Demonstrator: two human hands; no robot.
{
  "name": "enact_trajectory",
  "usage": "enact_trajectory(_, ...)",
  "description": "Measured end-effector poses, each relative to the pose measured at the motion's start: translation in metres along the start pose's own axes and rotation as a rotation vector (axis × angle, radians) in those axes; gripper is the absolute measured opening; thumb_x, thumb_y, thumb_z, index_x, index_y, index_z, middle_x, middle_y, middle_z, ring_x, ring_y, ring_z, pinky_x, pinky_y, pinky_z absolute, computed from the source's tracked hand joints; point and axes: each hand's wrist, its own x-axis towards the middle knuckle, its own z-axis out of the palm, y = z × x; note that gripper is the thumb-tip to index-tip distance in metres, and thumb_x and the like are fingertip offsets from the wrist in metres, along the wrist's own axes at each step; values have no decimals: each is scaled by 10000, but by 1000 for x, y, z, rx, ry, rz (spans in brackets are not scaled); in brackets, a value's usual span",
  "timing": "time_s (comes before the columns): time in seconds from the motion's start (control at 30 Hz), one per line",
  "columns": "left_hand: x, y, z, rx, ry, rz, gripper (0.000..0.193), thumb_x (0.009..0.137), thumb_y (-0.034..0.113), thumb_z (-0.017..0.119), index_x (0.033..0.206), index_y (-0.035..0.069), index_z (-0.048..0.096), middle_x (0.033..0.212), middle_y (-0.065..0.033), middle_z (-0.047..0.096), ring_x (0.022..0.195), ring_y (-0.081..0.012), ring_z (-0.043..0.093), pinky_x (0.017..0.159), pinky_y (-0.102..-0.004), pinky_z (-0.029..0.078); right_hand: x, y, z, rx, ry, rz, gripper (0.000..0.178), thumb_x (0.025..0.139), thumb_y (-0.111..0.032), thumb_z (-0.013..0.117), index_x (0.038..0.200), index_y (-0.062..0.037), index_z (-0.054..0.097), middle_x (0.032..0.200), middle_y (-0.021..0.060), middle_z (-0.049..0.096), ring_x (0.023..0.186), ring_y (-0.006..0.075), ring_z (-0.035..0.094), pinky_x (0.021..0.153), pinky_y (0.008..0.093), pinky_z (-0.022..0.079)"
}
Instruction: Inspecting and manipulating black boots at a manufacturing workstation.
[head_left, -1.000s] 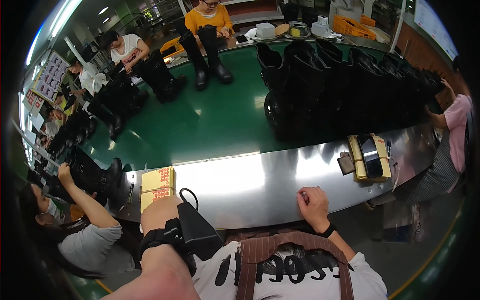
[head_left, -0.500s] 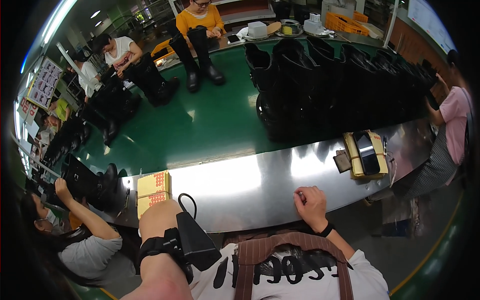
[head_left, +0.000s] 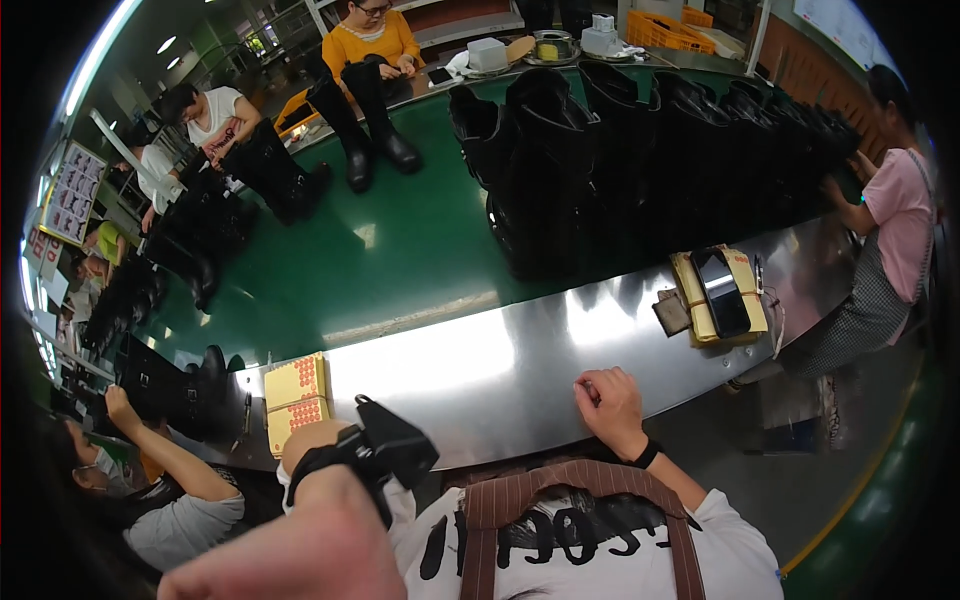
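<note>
My right hand (head_left: 611,405) rests on the metal edge of the table (head_left: 480,400), its fingers curled in; I see nothing in it. A black band circles that wrist. My left arm is raised close to the camera, and a black box-shaped device (head_left: 396,438) is strapped to it. At the lower edge my left hand (head_left: 300,555) is near and blurred, its fingers not showing. Beyond that arm lies a banded stack of yellow cards (head_left: 296,395) with red round marks. A phone (head_left: 721,292) lies on another stack of yellow cards (head_left: 690,285) right of my right hand.
Many black boots (head_left: 560,170) stand on the green belt (head_left: 400,260), crowded at the right. A pair of tall boots (head_left: 370,130) stands farther off. A pen (head_left: 246,415) lies left of the cards. Several people work around, one close at left (head_left: 180,510), one at right (head_left: 895,220).
My left forearm and hand have swung lower and nearer the camera, and the strapped device has tipped. The view has shifted slightly. My right hand stays curled at the table edge.
</note>
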Motion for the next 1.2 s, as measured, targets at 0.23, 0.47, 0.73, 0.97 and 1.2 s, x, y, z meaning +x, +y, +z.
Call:
enact_trajectory(0.23, -143, -77, 31, 558, -1118, -603, 780, 796, 537, 760, 1435, 177, 495, 1264, -270, 526, 1213, -405, 491, 1049, -509, 365, 0, 0, 0, -15, 33, -26, 82, 799, -102, 728, 853, -107, 667, 652, 5, 546, 648, 215, 542, 635, 368, 391)
enact_trajectory(0.47, -201, -95, 79, 544, -1615, -1001, 877, 666, 824, 665, 1247, 167, 662, 974, -208, 688, 1009, -381, 593, 813, -424, 522, -2, 0, -2, -44, 21, -19, 102, 802, -98, 709, 871, -120, 637, 695, 2, 574, 680, 215, 558, 640, 367, 391)
enact_trajectory(0.73, -223, -123, 43, 772, -1365, -860, 470, 791, 436, 759, 1102, 85, 728, 839, -143, 706, 871, -323, 670, 762, -409, 537, -5, 5, 4, 4, 55, -29, 104, 797, -102, 736, 876, -101, 669, 667, 13, 570, 649, 215, 558, 621, 359, 399)
enact_trajectory(0.97, -118, -117, 52, 547, -1121, -852, 303, 764, 259, 783, 893, -5, 711, 762, -164, 700, 699, -292, 704, 653, -366, 535, 35, -27, -32, 193, 142, -82, 896, 734, -313, 849, 1444, 1, 402, 1260, 180, 519, 1127, 304, 501, 948, 403, 455)
enact_trajectory(1.2, -60, -21, 13, 247, -1268, -666, 450, 687, 317, 909, 963, 18, 715, 759, -66, 701, 555, -121, 578, 545, -239, 468, 70, -72, -22, 331, -96, -206, 1031, 665, -250, 901, 1476, 12, 321, 1460, 245, 402, 1329, 415, 421, 1108, 453, 360)
